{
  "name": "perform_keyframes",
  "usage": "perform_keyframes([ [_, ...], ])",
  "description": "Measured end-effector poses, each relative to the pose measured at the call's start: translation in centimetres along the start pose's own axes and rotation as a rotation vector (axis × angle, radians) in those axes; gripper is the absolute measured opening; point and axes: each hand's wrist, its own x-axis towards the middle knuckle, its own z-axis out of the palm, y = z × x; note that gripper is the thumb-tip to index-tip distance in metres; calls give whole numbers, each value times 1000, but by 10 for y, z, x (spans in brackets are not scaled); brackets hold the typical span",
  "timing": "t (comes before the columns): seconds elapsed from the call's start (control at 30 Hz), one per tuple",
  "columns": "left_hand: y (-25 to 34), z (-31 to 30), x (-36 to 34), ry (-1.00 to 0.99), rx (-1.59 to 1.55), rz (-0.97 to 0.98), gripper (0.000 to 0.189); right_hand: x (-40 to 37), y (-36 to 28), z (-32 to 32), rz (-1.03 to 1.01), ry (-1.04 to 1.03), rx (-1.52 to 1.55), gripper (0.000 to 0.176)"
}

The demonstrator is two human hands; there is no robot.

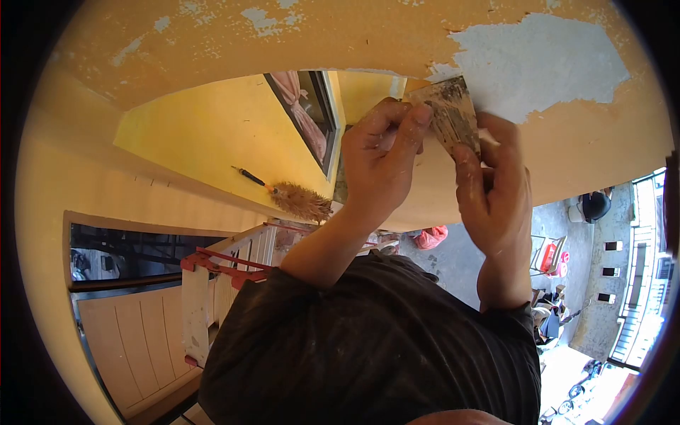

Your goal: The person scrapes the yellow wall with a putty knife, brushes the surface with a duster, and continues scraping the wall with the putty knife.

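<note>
A flat scraper (pixel 453 113) with a worn, paint-smeared blade is held up close to the peeled wall. My right hand (pixel 499 195) is closed around its lower end, thumb on the near face and fingers behind; the handle is mostly hidden. At the blade's left edge, my left hand (pixel 382 159) has thumb and fingers pinched together against it. Behind the blade, a pale patch of bare plaster (pixel 538 64) shows where the orange paint (pixel 354 42) is gone.
A feather duster (pixel 301 200) rests by the yellow wall (pixel 212 142), below a window (pixel 312 113) with a pink curtain. To the left stands a ladder (pixel 198 297) with red fittings. Far below on the floor are a pink bag (pixel 431 237) and a red-and-white chair (pixel 549 256).
</note>
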Motion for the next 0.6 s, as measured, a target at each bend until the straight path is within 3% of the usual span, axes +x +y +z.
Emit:
perform_keyframes([
  [0.03,-1,1,0,18,-79,7,20,0,-1,3,-108,129,-39,28],
  [0.07,-1,2,-1,38,-158,13,19,3,-3,1,-106,125,-46,28],
  [0.13,0,2,-1,17,-192,13,17,10,-8,-5,-478,27,-303,51],
  [0.23,-2,0,1,-28,-214,23,14,9,-7,-10,-361,-34,-420,53],
  [0.43,2,1,3,-72,-247,35,12,14,-3,-4,-458,37,-493,50],
  [0.6,1,0,3,-70,-296,2,12,7,-5,0,-355,12,-492,48],
])
